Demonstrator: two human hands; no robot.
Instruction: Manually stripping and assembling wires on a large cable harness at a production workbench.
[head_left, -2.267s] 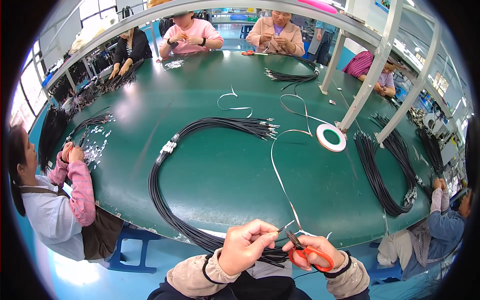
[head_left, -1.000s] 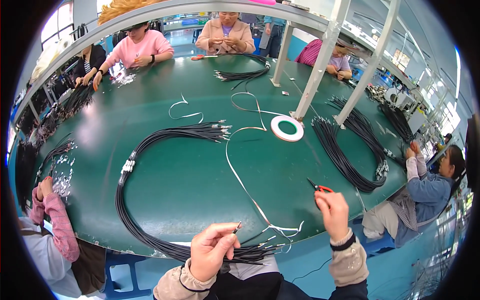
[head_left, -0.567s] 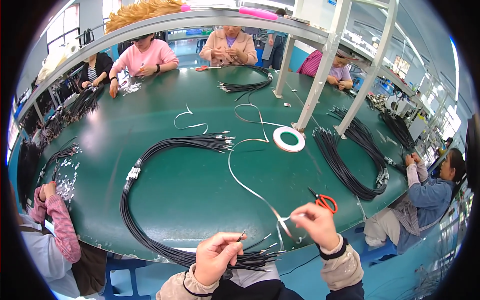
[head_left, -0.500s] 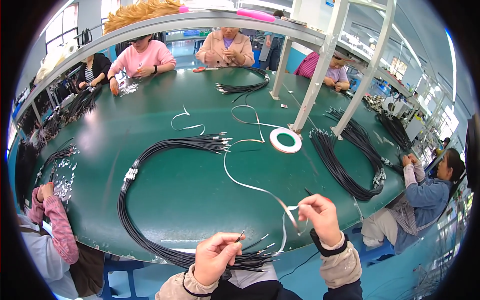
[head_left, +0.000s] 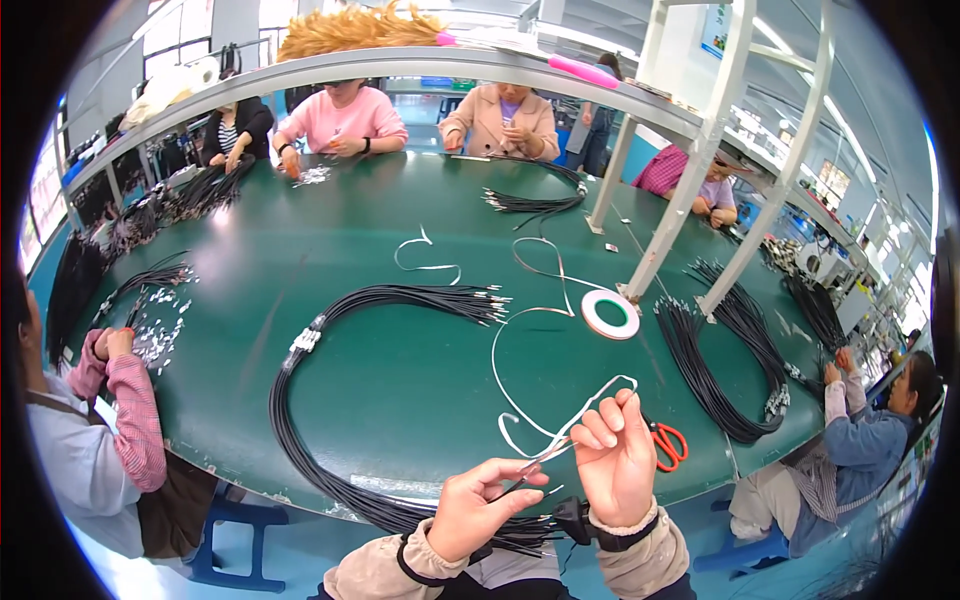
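My left hand pinches the metal-tipped ends of a long black wire bundle that loops over the green table. My right hand is just to its right. It grips a thin white tape strip and brings the strip against the wire ends between the two hands. The strip curves back across the table toward a white tape roll. Orange-handled scissors lie on the table, right of my right hand.
Several people sit around the table handling wire bundles. More black bundles lie at the right, far middle and left. Slanted white frame posts stand behind the tape roll. A loose white strip lies mid-table.
My right hand held the scissors out to the right and let them go; they now lie on the table. It then came left with the tape strip to meet my left hand.
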